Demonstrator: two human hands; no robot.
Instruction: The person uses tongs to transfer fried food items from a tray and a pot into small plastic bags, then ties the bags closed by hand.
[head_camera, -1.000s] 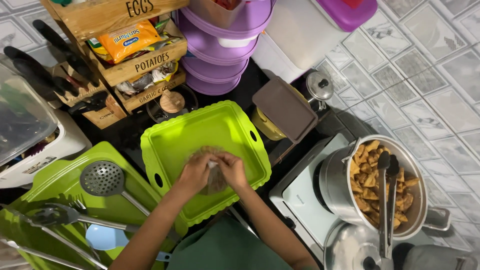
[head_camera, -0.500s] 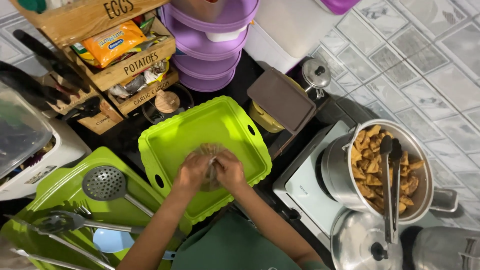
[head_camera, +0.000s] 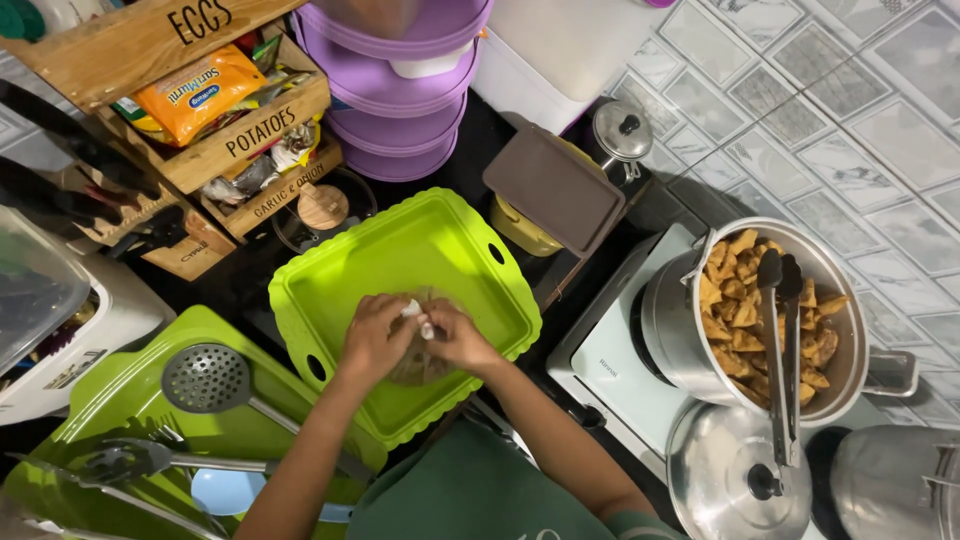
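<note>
a: where is the bag (head_camera: 418, 355)?
b: over the green tray (head_camera: 400, 270) on the worktop (head_camera: 480, 150), between both hands.
a: and each grip?
b: left hand (head_camera: 372, 338) and right hand (head_camera: 458, 338) both pinch the bag's top, fingers closed on it, hands touching.
a: what's nearby?
b: a pot (head_camera: 670, 320) of fried pieces with tongs (head_camera: 775, 330) to the right, a skimmer (head_camera: 208, 380) to the left.

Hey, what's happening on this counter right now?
A person is working over a lime green tray, both hands together on a small thin piece of something pale, too small to tell exactly. The left hand and right hand pinch it between the fingertips. To the right, a metal pot of golden fried pieces sits on a white stove with tongs resting across it. A slotted skimmer lies on another green tray at the left.
</note>
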